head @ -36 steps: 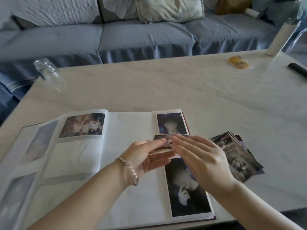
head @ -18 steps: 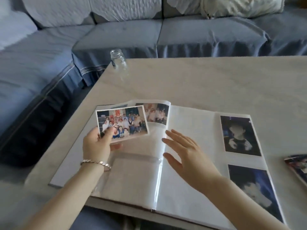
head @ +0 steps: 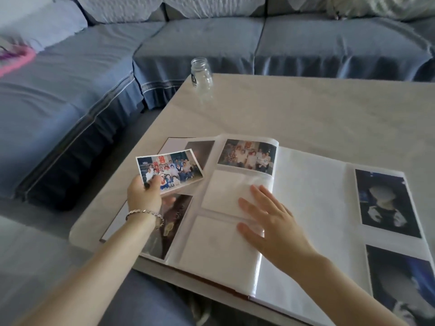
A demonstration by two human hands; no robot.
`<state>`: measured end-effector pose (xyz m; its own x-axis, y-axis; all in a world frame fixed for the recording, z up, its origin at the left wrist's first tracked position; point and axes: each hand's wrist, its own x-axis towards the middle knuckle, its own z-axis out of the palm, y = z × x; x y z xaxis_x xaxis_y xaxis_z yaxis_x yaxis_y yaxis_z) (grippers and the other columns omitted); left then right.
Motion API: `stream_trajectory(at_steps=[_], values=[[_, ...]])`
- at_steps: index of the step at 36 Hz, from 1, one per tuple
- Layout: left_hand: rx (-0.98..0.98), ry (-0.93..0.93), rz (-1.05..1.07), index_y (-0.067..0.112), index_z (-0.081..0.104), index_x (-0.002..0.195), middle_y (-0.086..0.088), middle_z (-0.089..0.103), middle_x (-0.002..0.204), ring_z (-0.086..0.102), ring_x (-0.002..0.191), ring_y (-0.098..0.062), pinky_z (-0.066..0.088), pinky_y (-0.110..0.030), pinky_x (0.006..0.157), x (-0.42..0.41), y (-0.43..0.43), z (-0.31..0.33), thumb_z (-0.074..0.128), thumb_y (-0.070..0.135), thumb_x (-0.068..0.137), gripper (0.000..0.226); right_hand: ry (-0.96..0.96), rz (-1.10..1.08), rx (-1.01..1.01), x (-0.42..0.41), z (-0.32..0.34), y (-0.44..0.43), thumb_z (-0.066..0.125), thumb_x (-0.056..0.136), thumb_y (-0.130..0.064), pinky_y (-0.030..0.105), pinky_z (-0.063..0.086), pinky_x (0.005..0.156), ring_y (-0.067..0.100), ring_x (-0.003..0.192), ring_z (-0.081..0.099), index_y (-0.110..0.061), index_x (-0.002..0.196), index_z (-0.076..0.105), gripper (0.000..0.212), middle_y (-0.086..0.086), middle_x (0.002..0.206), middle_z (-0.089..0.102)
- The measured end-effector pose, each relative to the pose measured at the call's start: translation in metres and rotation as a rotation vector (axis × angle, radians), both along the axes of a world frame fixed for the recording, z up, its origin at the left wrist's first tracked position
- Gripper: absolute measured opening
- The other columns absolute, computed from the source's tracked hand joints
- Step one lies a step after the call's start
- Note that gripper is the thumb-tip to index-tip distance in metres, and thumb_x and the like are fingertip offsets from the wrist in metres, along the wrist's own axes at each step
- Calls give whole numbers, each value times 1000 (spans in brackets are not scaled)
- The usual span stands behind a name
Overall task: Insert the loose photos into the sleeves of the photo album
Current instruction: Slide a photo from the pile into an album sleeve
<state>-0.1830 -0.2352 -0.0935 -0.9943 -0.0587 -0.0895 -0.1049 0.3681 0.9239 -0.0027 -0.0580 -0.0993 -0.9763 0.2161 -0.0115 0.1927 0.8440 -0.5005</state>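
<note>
The photo album (head: 310,208) lies open on the table. My left hand (head: 144,196) pinches a loose colour group photo (head: 168,169) by its lower left corner, above the album's left pages. My right hand (head: 266,220) lies flat with straight fingers on the middle page, over an empty sleeve (head: 226,191). Another empty sleeve (head: 216,245) sits below it. A group photo (head: 247,155) fills the top sleeve of that page. Two dark portraits (head: 386,203) fill sleeves on the right page.
A clear glass jar (head: 202,76) stands at the table's far left corner. The pale table (head: 306,109) stretches beyond the album. A blue sofa (head: 211,43) wraps around the table's left and far sides. A pink object (head: 16,60) lies on the sofa at left.
The view has swung left. My left hand carried the group photo from the right page over to the left pages. My right hand moved onto the middle page and now presses it flat.
</note>
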Motion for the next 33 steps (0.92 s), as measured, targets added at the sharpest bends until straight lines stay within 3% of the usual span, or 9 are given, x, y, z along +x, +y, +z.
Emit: stream_trajectory(at_steps=[3, 6, 15, 17, 19, 22, 26, 30, 33], values=[[39, -91, -37, 3, 57, 108, -12, 65, 97, 67, 78, -29, 58, -33, 49, -2, -1, 0, 54, 12, 94, 17, 8, -13, -19, 0, -3, 0, 3, 67, -72, 14, -7, 104, -5, 133, -15, -37, 144, 30, 88, -12, 156, 5], [80, -150, -110, 4, 55, 108, -7, 64, 91, 65, 75, -21, 54, -22, 44, 0, -6, 1, 52, 8, 94, 14, 11, -17, -26, 0, -4, 0, 6, 68, -72, 16, -4, 106, -4, 134, -14, -36, 143, 32, 87, -12, 156, 7], [-136, -246, -442, 14, 58, 96, -4, 66, 92, 65, 82, -19, 58, -27, 57, -3, -18, 9, 53, 11, 94, 7, 20, -17, -40, 0, -2, 0, 10, 71, -73, 11, -7, 103, -7, 133, -12, -36, 141, 35, 83, -13, 155, 9], [-214, -228, -498, 17, 59, 93, -2, 67, 93, 65, 83, -18, 58, -31, 63, -6, -16, 15, 54, 13, 94, 7, 18, -7, -35, 0, -1, 1, 23, 81, -72, 12, -8, 103, -7, 132, -13, -36, 142, 34, 72, -13, 155, 7], [-210, -267, -537, 16, 59, 93, -4, 69, 89, 67, 74, -17, 56, -27, 57, -8, -11, 21, 54, 13, 94, 6, -8, 4, -37, 1, 0, 1, 31, 86, -67, 13, -9, 104, -6, 132, -15, -36, 143, 31, 64, -14, 155, 4], [-205, -331, -600, 13, 59, 93, -7, 71, 82, 68, 60, -14, 52, -23, 52, -7, 3, 27, 53, 16, 94, 6, 7, 5, -39, -1, -2, 1, 12, 74, -73, 12, -10, 103, -7, 132, -16, -36, 143, 32, 81, -14, 156, 5], [-342, -293, -720, 12, 57, 99, -6, 69, 89, 62, 64, -15, 48, -22, 52, 0, 27, 32, 49, 28, 96, 18, -10, 12, -56, 0, -3, 3, 30, 87, -68, 16, -8, 106, -6, 133, -16, -36, 143, 29, 65, -13, 156, 4], [-555, -182, -774, 4, 53, 93, -8, 58, 83, 51, 63, -15, 41, -16, 49, 6, 45, 37, 48, 35, 96, 31, 3, 13, -51, 0, -4, 3, 11, 73, -83, 16, -9, 105, -7, 132, -19, -38, 143, 28, 85, -14, 156, 4], [-569, -188, -719, 11, 54, 98, -1, 57, 88, 53, 77, -15, 41, -22, 62, 7, 49, 39, 63, 34, 87, 27, -9, 15, -57, 1, -3, 3, 20, 82, -70, 12, -12, 102, -7, 131, -21, -38, 145, 23, 71, -15, 156, -1]])
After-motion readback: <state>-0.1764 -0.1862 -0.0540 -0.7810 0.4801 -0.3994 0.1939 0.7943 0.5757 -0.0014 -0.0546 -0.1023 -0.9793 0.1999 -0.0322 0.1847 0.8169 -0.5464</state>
